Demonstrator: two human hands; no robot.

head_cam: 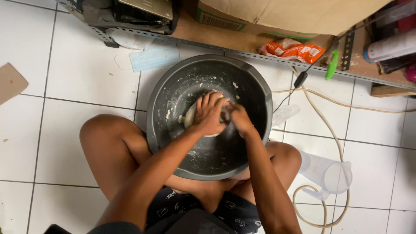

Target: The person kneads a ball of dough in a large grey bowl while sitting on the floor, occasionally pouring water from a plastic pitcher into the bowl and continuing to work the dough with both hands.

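A big dark grey basin (251, 78) rests on the white tiled floor between my knees, its inside smeared with flour and dough scraps. A pale lump of dough (190, 117) lies in the middle of it, mostly covered by my hands. My left hand (209, 113) presses down on top of the dough with fingers curled over it. Beside it, my right hand (237, 117) is closed against the dough's right side.
A clear plastic measuring jug (329, 173) lies on its side at my right knee, with a beige cable (333, 138) looping around it. A blue face mask (154, 57) lies beyond the basin. A low metal shelf (260, 54) holds boxes, an orange packet (294, 51) and a green-handled tool (332, 66).
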